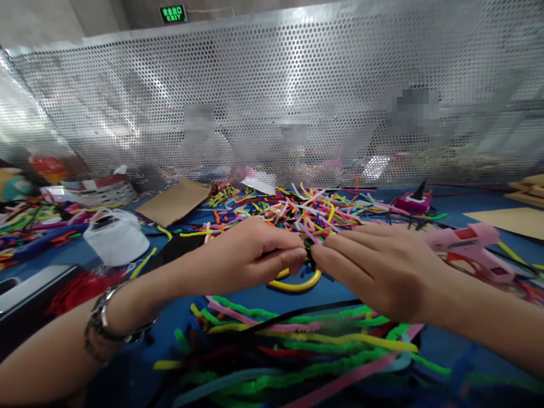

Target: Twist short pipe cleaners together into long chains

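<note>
My left hand (259, 249) is closed in a pinch near the middle of the view, thumb against the curled fingers. My right hand (378, 266) faces it, its fingers pressed together and pointing at the left fingertips. A small dark bit shows between the two sets of fingertips; what they hold is mostly hidden. Just below them on the blue table is a yellow curved piece (297, 288), partly covered by the left hand. Nearer me lie loose fuzzy pipe cleaners, with a yellow strand (382, 340) among green, pink, red and black ones.
Behind the hands is a heap of multicoloured pipe cleaners (297, 209). A pink glue gun (476, 243) lies at right, a purple-based item (414, 201) beyond it. At left are cardboard (174, 203), a white cup-shaped item (117, 238) and red strands (85, 292). A perforated metal screen (255, 73) stands behind.
</note>
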`<state>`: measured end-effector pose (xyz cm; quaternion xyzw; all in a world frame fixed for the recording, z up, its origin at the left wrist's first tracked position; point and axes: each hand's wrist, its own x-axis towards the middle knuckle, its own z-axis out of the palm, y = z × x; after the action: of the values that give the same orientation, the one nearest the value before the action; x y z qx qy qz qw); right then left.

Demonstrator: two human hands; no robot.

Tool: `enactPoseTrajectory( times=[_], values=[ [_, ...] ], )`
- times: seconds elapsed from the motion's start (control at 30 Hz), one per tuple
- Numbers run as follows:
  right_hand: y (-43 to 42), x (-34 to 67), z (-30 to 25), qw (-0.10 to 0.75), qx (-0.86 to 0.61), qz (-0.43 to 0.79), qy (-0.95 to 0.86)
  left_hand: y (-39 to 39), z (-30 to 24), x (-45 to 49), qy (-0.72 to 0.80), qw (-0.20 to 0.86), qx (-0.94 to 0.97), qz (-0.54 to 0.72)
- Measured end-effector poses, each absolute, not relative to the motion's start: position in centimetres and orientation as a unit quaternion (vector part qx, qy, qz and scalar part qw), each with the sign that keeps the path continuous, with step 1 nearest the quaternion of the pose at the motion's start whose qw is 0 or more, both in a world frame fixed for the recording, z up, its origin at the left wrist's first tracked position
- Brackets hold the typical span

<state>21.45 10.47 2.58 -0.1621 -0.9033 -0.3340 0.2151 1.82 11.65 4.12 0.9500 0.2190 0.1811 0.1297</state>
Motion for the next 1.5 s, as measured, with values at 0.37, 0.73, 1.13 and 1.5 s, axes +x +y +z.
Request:
enactPoseTrajectory(
  times=[0.37, 0.73, 1.13, 1.5],
  values=[
    [10.0, 20.2, 1.5, 0.299, -0.256, 0.297, -0.870, 10.2, 2.9, 2.2, 0.093, -0.353, 0.903, 0.229],
    [10.1, 21.7, 3.0, 0.309, -0.079, -0.368, -0.874, 10.2, 3.9, 1.9, 0.205, 0.372, 0.894, 0.141],
    [10.1, 21.1, 1.9, 0.297, -0.202, -0.011, -0.933, 10.3, 3.8, 2.0, 0.166, -0.160, 0.952, 0.203],
    [12.6, 20.7, 4.7, 0.169, -0.352, 0.048, -0.920, 12.4, 4.3, 0.8, 0.142, -0.387, 0.892, 0.187]
  ],
)
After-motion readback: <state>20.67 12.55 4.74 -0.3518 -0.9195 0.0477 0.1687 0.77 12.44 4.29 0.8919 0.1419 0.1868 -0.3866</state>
